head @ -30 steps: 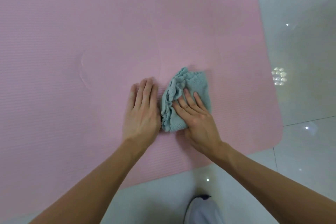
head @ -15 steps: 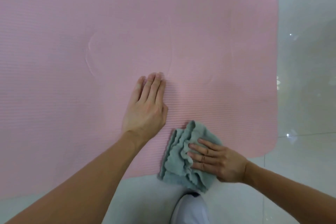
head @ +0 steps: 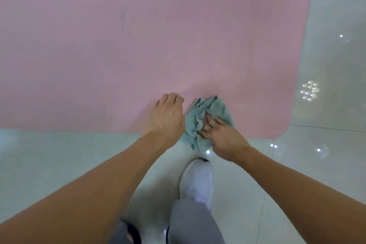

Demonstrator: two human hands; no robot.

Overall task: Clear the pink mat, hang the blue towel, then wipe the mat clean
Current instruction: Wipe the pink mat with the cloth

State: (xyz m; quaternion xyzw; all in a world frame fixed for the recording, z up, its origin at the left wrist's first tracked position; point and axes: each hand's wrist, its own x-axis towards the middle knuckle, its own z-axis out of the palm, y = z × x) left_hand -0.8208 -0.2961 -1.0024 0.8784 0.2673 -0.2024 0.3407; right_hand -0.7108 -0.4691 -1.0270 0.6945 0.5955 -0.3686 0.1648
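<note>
Head view
Left hand: palm down on the pink mat, arm stretched forward, holding nothing.
Right hand: fingers spread, pressing the cloth flat, not gripping it.
Cloth: crumpled, ruffled teal fabric at the left hand's 3 o'clock, straddling the mat's near edge onto the glossy tile floor.
Mat: finely ribbed, with a rounded corner at 5 o'clock.
</note>
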